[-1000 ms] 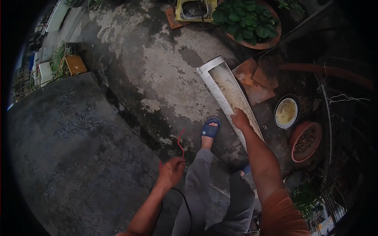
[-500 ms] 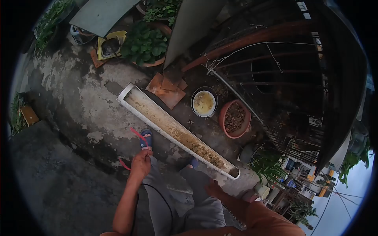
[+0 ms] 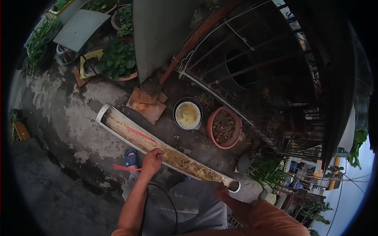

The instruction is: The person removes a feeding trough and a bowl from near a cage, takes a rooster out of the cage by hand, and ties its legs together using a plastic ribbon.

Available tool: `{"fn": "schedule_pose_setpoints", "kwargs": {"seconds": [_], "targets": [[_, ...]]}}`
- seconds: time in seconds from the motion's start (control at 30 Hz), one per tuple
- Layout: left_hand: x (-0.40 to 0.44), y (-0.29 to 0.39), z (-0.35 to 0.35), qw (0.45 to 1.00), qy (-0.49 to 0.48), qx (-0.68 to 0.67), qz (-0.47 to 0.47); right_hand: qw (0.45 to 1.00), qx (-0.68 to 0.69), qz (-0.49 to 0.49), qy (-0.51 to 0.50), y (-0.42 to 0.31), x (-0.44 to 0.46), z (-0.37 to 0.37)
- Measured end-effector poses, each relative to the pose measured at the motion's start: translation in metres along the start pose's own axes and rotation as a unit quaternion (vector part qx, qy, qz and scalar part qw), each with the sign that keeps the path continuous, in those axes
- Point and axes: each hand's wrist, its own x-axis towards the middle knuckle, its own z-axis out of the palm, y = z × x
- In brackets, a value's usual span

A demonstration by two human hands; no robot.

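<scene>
A long white half-pipe trough (image 3: 113, 122) lies slantwise on the concrete, with brownish-yellow residue along its inside, thicker toward the right end. My left hand (image 3: 151, 163) is closed in a fist on a thin red strip (image 3: 141, 134), above the near rim of the trough. One end of the strip stretches out over the trough; its other end sticks out left of the wrist. Close to the trough's right end is my right hand (image 3: 221, 191), partly hidden by its own angle. Whether it touches the rim or grips anything is unclear.
Beyond the trough stand a bowl of yellowish liquid (image 3: 187, 115) and a reddish tub of brown bits (image 3: 224, 128). Flat orange tiles (image 3: 146, 106) lie beside a grey panel (image 3: 161, 39). A barred cage (image 3: 252, 70) fills the right. Potted plants (image 3: 117, 59) stand at upper left.
My left hand has moved right and up with the red strip, from beside the sandal to above the trough's rim. My right hand has shifted from the knee toward the trough's right end.
</scene>
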Motion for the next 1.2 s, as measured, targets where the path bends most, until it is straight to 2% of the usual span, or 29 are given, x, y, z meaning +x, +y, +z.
{"fn": "schedule_pose_setpoints", "kwargs": {"seconds": [0.03,0.1,0.17,0.2,0.27,0.3,0.43,0.5,0.53,0.6,0.67,0.7,0.73,0.8,0.83,0.93,1.03,1.17,1.2], "targets": [[0.003,-0.017,0.016,1.000,-0.008,-0.008,0.006,1.000,0.014,0.008,0.009,0.009,0.013,0.002],[0.003,-0.031,0.029,0.996,-0.032,0.071,0.048,0.998,0.043,0.024,0.036,0.024,0.034,0.001],[0.017,-0.021,0.038,0.992,-0.051,0.061,0.100,0.974,0.043,-0.054,0.215,0.030,0.041,0.009],[0.024,-0.015,0.036,0.987,-0.061,0.053,0.136,0.972,0.056,-0.052,0.222,0.037,0.055,0.010],[0.029,0.006,0.029,0.978,-0.049,0.092,0.180,0.943,0.076,-0.208,0.250,0.064,0.095,0.011],[0.030,0.016,0.026,0.969,-0.032,0.125,0.209,0.921,0.083,-0.232,0.300,0.061,0.096,0.006],[0.032,0.041,0.015,0.952,-0.026,0.174,0.250,0.890,0.110,-0.282,0.340,0.059,0.126,-0.008],[0.037,0.046,0.015,0.935,-0.017,0.236,0.264,0.926,0.136,-0.238,0.259,0.041,0.133,-0.030],[0.042,0.051,0.017,0.927,-0.011,0.250,0.280,0.919,0.155,-0.243,0.268,0.034,0.147,-0.035],[0.050,0.061,0.023,0.916,-0.019,0.258,0.307,0.817,0.288,-0.332,0.373,0.019,0.172,-0.053],[0.059,0.063,0.028,0.907,-0.018,0.285,0.310,0.679,0.349,-0.410,0.499,-0.019,0.133,-0.134],[0.068,0.059,0.033,0.903,-0.027,0.293,0.311,0.623,0.237,-0.425,0.613,-0.020,0.115,-0.179],[0.077,0.054,0.037,0.902,-0.031,0.298,0.311,0.571,0.222,-0.410,0.676,-0.017,0.102,-0.218],[0.092,0.045,0.042,0.894,-0.027,0.290,0.341,0.474,0.167,-0.384,0.774,-0.012,0.062,-0.292],[0.098,0.040,0.046,0.894,-0.031,0.284,0.346,0.460,0.130,-0.372,0.796,-0.010,0.049,-0.321],[0.089,0.053,0.047,0.897,-0.037,0.295,0.327,0.460,0.077,-0.349,0.813,-0.014,0.035,-0.369],[0.082,0.055,0.041,0.905,-0.041,0.307,0.293,0.498,0.009,-0.286,0.819,-0.018,0.036,-0.381],[0.066,0.062,0.036,0.911,-0.019,0.305,0.276,0.512,-0.011,-0.259,0.819,-0.018,0.029,-0.391],[0.063,0.063,0.037,0.912,-0.019,0.309,0.268,0.543,-0.024,-0.238,0.805,-0.016,0.028,-0.394]]}}
